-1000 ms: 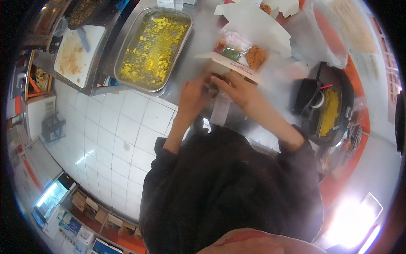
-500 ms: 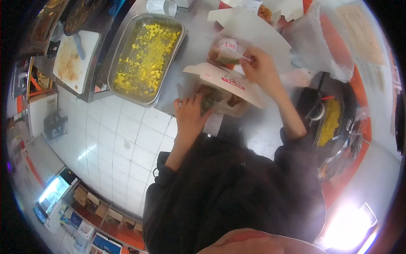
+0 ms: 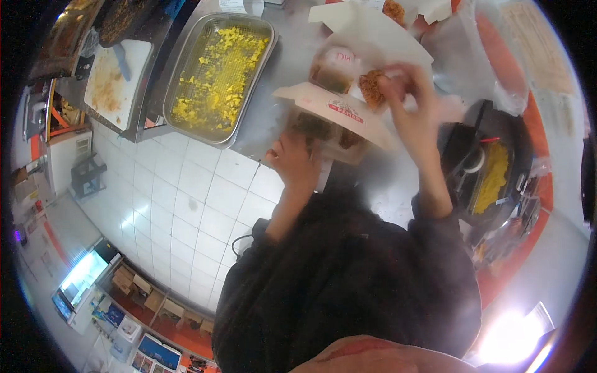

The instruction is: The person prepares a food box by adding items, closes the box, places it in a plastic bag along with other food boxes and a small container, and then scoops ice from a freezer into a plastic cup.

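Observation:
Two open white cardboard food boxes stand on the steel counter, one behind the other. The nearer box (image 3: 348, 155) holds dark pieces of food, and its raised lid (image 3: 348, 114) carries a red label. My left hand (image 3: 295, 160) rests at its near left corner, fingers bent and apart. In the farther box (image 3: 398, 34) sits a round wrapped portion (image 3: 339, 62) with a clear sauce packet below it. A piece of fried chicken (image 3: 372, 88) lies beside that. My right hand (image 3: 411, 93) is at the chicken's right side; motion smears its fingers, so their grip is unclear.
To the left is a metal tray (image 3: 217, 81) with yellow crumbled food, then a white cutting board (image 3: 118, 84) with a knife (image 3: 118, 59). On the right stand a clear plastic bag (image 3: 463, 56) and a black container (image 3: 494, 174) of yellow food. Another box with fried chicken (image 3: 393, 11) is at the back.
My right hand has moved right, away from the packet it was pinching, and the fried chicken now shows fully. My left hand's fingers have curled and shifted slightly right. The whole view has shifted slightly.

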`<action>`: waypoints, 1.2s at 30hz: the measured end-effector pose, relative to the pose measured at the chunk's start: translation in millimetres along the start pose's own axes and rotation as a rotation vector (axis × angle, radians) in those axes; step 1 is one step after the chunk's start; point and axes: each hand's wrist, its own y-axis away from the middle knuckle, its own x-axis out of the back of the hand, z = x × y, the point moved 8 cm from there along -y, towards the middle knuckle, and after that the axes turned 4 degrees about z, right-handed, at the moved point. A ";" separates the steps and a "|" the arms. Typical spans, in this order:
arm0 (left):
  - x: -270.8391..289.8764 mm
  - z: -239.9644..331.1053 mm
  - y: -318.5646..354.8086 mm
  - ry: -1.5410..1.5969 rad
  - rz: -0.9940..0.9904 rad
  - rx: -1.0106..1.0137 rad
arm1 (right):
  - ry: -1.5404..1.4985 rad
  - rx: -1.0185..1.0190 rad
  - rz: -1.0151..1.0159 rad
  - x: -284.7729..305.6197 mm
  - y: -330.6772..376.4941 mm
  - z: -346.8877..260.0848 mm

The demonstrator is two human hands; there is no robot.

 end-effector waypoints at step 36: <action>-37.5 -15.3 -42.3 0.947 -0.589 -0.085 | -0.069 -0.689 0.014 -34.4 155.4 126.3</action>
